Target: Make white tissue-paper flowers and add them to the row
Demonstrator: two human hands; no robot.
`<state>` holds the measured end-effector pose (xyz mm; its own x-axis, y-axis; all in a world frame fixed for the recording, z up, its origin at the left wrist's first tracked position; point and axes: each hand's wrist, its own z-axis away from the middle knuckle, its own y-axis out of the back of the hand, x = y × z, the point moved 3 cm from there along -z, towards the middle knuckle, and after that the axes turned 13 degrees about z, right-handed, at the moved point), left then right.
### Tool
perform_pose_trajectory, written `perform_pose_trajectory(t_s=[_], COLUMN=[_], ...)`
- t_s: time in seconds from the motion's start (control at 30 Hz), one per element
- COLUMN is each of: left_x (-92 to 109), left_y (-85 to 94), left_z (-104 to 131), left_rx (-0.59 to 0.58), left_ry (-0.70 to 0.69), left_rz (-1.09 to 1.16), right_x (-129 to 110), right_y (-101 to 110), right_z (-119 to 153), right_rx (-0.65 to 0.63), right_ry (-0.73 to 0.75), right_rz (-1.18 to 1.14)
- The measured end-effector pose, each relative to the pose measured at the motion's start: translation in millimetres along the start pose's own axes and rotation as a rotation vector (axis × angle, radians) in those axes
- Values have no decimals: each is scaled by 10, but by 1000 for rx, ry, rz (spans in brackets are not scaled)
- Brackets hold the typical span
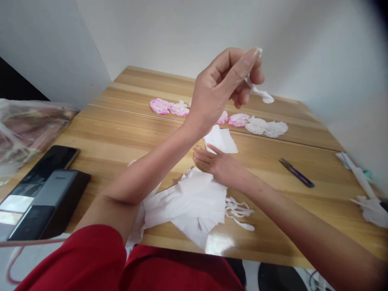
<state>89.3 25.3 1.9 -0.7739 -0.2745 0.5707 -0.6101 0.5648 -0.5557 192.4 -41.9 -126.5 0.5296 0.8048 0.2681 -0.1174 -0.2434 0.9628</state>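
Note:
My left hand point(224, 83) is raised above the far side of the table, thumb and fingers pinched on a thin white strip point(263, 95) whose end hangs to the right. Low over the table, my right hand point(220, 163) lies palm down with its fingers stretched out, at the near edge of a small stack of white sheets point(223, 140). Just below it spreads a pile of white tissue-like sheets point(188, 202). Several loose white strips point(239, 210) lie to the right of that pile.
Pink-and-white and white ruffled pieces point(263, 126) form a row across the back. Small snips point(296, 172) lie right. A phone point(51, 165) and a grey-black box point(51, 202) are left, near a clear plastic bag point(27, 129). White rolled material point(360, 178) is far right.

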Motion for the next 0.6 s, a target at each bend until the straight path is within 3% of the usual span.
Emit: perform_pose_trajectory(t_s=[0.17, 0.27, 0.33, 0.43, 0.6], left_x=[9, 31, 34, 19, 11], left_y=[-64, -84, -86, -96, -140], left_z=[21, 27, 36, 60, 98], left_rx=[33, -12, -28, -45, -55], left_ry=[12, -18, -36, -44, -6], left_rz=[-37, -27, -19, 7, -28], right_x=[86, 198, 214, 182, 197], right_y=[-50, 6, 70, 123, -90], right_z=[506, 616, 521, 173, -414], right_rx=[-46, -57, -45, 28, 133], right_ry=[-43, -132, -153, -187, -269], right_rz=[67, 58, 65, 17, -147])
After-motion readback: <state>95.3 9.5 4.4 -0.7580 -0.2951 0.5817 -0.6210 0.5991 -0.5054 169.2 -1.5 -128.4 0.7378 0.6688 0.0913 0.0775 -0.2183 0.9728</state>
